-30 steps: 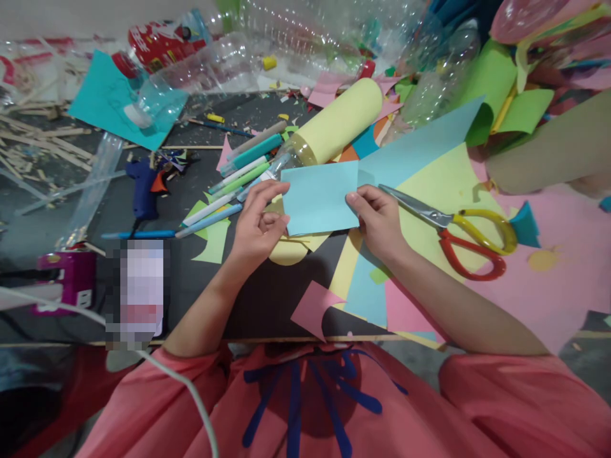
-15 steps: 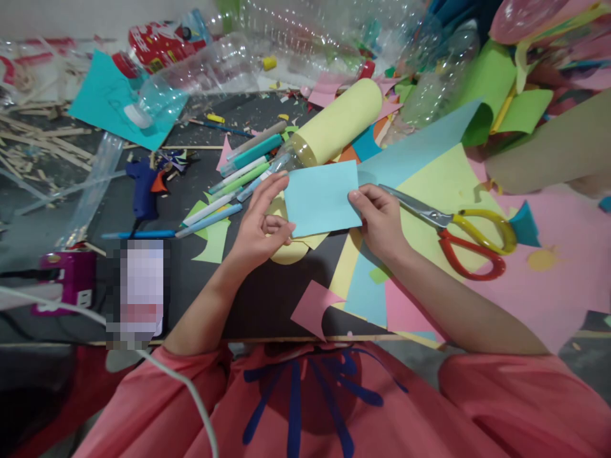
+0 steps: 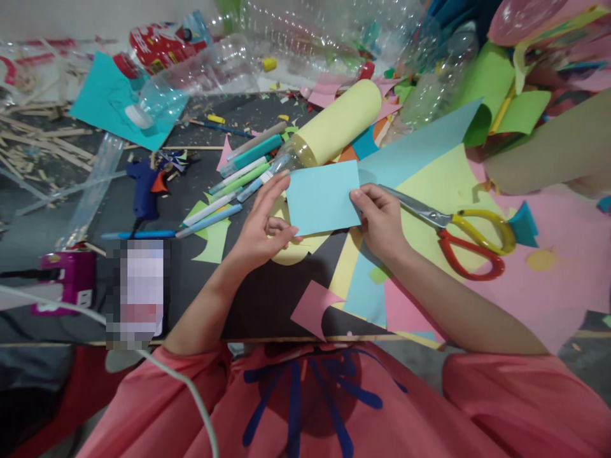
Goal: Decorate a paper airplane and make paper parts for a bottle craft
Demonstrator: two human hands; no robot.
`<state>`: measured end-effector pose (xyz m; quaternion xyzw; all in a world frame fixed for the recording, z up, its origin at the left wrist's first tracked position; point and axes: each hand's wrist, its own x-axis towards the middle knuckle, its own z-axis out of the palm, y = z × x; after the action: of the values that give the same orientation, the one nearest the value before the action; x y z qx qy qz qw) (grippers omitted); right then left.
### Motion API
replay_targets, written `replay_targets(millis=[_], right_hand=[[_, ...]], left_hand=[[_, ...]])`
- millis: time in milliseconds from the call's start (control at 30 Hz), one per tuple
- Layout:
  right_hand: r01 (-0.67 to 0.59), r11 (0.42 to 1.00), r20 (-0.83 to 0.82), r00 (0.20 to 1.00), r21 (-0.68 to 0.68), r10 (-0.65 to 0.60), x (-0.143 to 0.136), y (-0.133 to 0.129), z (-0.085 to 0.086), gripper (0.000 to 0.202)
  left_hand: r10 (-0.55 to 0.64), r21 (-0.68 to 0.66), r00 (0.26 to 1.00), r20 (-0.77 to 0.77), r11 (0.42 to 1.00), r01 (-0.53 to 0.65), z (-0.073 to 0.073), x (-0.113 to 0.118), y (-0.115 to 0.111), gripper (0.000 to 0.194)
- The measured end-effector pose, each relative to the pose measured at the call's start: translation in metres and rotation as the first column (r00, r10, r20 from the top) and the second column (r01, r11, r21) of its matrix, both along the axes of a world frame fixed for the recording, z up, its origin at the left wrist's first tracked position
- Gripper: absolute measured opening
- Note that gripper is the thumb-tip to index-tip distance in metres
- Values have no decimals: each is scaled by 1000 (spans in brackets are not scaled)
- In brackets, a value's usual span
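Observation:
A light blue rectangular piece of paper is held up over the table between my hands. My right hand pinches its right edge, thumb on top and fingers curled behind. My left hand holds the left side, with the thumb at the lower left corner and a long finger along the edge. Beneath it lie pale yellow paper scraps, partly covered. Just right of my right hand, scissors with one yellow and one red handle rest on coloured sheets. Behind the paper lies a bottle wrapped in pale yellow paper.
Several markers lie left of the wrapped bottle. Farther left are a blue glue gun, a pixelated phone and wooden sticks. Clear plastic bottles line the back. Another person's arm reaches in from the right.
The light blue paper has shifted very slightly to the right with both hands. Otherwise nothing visibly differs.

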<state>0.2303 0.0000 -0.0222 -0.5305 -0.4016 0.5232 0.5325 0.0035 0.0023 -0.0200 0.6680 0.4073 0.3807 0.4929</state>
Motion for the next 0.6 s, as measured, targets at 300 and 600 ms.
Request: replay_targets(millis=[300,600], right_hand=[[3,1000,-17,1000,-5,-3,-2,0,3,47],[-228,970,-85,968,81,235,-4,-8,5,58]], left_hand=[[-3,-16,998,69,1000,4,1,1,-1,67],[87,27,994,73,996,-89,-5,2,-1,75]])
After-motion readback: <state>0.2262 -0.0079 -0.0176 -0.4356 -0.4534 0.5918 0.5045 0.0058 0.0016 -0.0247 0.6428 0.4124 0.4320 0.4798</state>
